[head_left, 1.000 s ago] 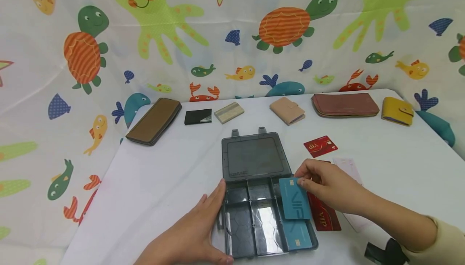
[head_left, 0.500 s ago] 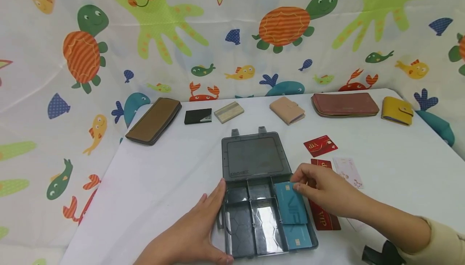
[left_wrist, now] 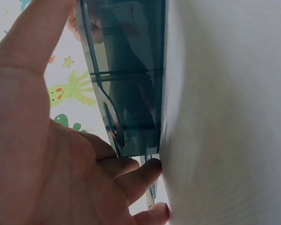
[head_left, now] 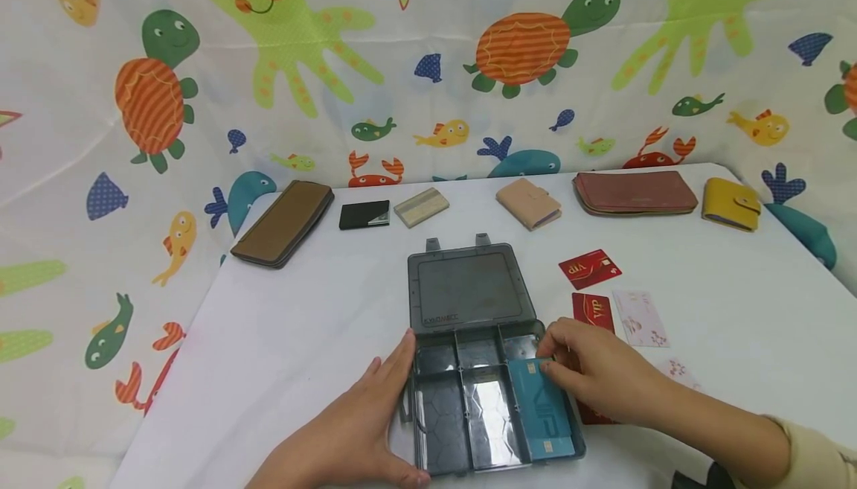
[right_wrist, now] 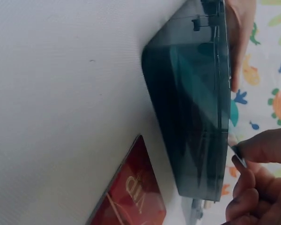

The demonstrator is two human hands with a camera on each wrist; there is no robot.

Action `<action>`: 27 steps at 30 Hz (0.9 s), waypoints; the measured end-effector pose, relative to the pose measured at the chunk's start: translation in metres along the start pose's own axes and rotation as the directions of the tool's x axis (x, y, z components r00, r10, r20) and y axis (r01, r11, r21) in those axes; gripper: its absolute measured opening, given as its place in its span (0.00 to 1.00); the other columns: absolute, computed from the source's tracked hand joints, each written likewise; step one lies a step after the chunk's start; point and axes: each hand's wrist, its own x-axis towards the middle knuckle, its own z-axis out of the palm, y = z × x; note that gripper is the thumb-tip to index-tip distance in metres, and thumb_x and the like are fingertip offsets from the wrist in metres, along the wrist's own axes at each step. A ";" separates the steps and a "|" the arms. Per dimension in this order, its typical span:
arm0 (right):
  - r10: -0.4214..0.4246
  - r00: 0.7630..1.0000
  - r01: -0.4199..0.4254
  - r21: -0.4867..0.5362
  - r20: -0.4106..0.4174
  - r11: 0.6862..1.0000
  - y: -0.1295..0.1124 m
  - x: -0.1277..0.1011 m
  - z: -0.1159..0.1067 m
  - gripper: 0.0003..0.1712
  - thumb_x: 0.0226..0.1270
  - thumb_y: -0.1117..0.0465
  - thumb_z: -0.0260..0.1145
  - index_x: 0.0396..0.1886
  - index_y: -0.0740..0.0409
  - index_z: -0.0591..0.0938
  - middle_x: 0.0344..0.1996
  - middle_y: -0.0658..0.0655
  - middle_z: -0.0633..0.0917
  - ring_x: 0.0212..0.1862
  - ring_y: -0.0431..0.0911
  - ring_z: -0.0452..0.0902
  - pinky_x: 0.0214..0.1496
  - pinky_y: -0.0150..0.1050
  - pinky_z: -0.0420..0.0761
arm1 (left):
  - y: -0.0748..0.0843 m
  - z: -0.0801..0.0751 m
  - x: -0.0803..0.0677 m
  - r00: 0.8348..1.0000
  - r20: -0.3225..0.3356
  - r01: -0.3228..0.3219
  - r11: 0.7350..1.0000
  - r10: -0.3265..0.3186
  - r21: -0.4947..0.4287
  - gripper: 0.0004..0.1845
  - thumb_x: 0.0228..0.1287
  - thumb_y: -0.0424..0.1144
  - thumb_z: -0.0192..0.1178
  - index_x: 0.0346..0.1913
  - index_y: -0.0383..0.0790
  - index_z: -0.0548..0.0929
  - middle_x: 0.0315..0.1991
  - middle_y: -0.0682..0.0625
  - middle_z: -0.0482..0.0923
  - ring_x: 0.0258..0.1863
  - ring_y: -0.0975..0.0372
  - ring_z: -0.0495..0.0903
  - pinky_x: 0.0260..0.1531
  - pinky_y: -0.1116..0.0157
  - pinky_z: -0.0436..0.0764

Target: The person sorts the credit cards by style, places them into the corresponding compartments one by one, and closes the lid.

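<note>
A grey translucent divided case (head_left: 435, 426) lies with its lid (head_left: 472, 288) folded back. My left hand (head_left: 358, 422) rests along its left side, fingers extended by the hinge and thumb at the near corner; the left wrist view shows fingertips (left_wrist: 152, 168) against the case's end wall. My right hand (head_left: 599, 370) pinches the far edge of a blue VIP card (head_left: 545, 403) between thumb and finger. That card is in the right-hand long compartment and tilts up at its far edge, as the right wrist view shows. A second blue card's chip (head_left: 548, 446) shows at the near end.
Right of the case lie red VIP cards (head_left: 591, 269) and pale flowered cards (head_left: 641, 318), partly under my right arm. Along the back are a brown wallet (head_left: 284, 225), a black card holder (head_left: 364, 215), a striped card (head_left: 422, 208), and beige, maroon (head_left: 636, 193) and yellow wallets (head_left: 731, 205).
My right hand has brought the blue card left and toward me, down into the right compartment over the other blue card. The left hand has stayed in place.
</note>
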 end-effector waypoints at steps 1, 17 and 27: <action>0.003 1.000 -0.003 -0.017 -0.004 1.000 0.000 0.000 0.001 0.09 0.66 0.55 0.74 0.38 0.46 0.80 0.24 0.44 0.74 0.26 0.39 0.71 0.24 0.31 0.74 | 0.000 0.000 0.000 1.000 0.000 0.002 1.000 -0.002 -0.002 0.85 0.27 0.76 0.77 0.83 0.50 0.34 0.82 0.54 0.36 0.78 0.58 0.49 0.75 0.47 0.44; -0.044 0.998 0.027 -0.367 -0.040 0.930 0.001 -0.006 0.016 0.16 0.56 0.45 0.79 0.39 0.48 0.92 0.15 0.35 0.68 0.17 0.32 0.63 0.18 0.31 0.67 | 0.000 0.002 -0.002 0.999 0.022 0.026 0.999 -0.025 -0.033 0.84 0.28 0.75 0.78 0.82 0.54 0.31 0.83 0.57 0.32 0.79 0.52 0.41 0.73 0.43 0.49; -0.163 0.985 0.132 -0.349 -0.061 0.928 0.005 -0.015 0.018 0.14 0.62 0.47 0.76 0.45 0.44 0.90 0.18 0.32 0.67 0.21 0.30 0.62 0.19 0.29 0.66 | -0.001 0.001 0.000 1.000 -0.003 -0.005 1.000 0.005 -0.003 0.85 0.27 0.76 0.77 0.83 0.50 0.34 0.82 0.53 0.37 0.78 0.59 0.50 0.75 0.46 0.43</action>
